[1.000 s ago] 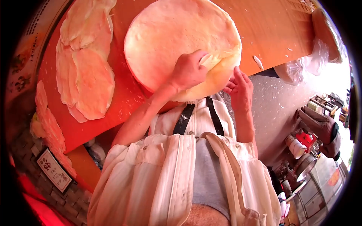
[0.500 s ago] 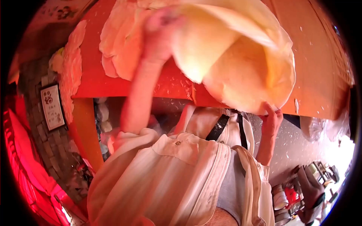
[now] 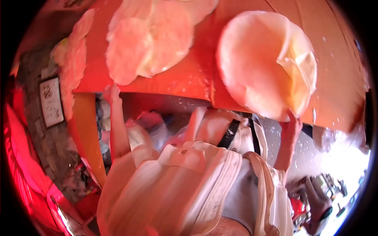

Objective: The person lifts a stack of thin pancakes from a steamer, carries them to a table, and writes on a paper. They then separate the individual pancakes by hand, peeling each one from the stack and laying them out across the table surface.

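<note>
A thin round pancake [image 3: 252,59], pale and floppy, lies spread on the red-orange table with a fold standing up along its right side. My right hand [image 3: 290,120] pinches its near edge at the table's front. Further left lies a pile of similar thin pancakes [image 3: 165,39], overlapping and uneven at the rims. At the near tip of that pile my left hand [image 3: 113,94] has its fingers closed together against the edge; they are small and blurred here.
More crinkled thin sheets [image 3: 76,55] hang over the table's left end. Pale flakes dot the tabletop [image 3: 204,84]. A framed sign [image 3: 51,102] stands by the brick floor at left. Plastic bags lie under the table, and assorted items [image 3: 319,200] sit at lower right.
My left hand has let go of the lifted pancake and come down and left to the pile's near edge. The pancake has dropped flatter on the right. My right hand stays at its edge.
</note>
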`<move>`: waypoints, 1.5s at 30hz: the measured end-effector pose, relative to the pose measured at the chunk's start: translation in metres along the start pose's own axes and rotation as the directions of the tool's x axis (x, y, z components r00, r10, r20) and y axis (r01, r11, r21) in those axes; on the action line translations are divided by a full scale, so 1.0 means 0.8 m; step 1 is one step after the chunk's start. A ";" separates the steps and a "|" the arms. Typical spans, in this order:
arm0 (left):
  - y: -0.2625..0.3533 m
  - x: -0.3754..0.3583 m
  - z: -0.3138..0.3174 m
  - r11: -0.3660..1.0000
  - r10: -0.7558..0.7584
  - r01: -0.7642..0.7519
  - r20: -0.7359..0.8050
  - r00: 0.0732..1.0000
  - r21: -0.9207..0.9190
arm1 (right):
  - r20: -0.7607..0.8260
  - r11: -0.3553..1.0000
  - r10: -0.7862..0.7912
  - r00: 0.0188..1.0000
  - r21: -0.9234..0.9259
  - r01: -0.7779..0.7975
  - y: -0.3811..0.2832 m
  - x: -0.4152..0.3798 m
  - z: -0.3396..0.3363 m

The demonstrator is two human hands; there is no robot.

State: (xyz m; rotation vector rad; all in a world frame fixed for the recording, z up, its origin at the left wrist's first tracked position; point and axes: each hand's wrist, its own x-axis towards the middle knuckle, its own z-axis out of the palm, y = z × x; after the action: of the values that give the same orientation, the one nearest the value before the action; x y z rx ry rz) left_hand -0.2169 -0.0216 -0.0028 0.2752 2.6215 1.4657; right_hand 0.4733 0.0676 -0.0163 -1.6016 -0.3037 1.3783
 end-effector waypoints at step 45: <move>0.227 -0.555 0.335 0.945 0.134 0.321 0.971 -0.198 -0.065 | 0.036 0.986 -0.158 0.987 -0.039 0.159 -0.023 -0.007 0.008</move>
State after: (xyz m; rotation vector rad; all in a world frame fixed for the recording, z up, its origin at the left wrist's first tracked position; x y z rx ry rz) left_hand 0.2870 0.1967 0.0215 0.7728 0.9177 0.7671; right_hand 0.4729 0.0757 0.0020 -1.5548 -0.4724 1.2844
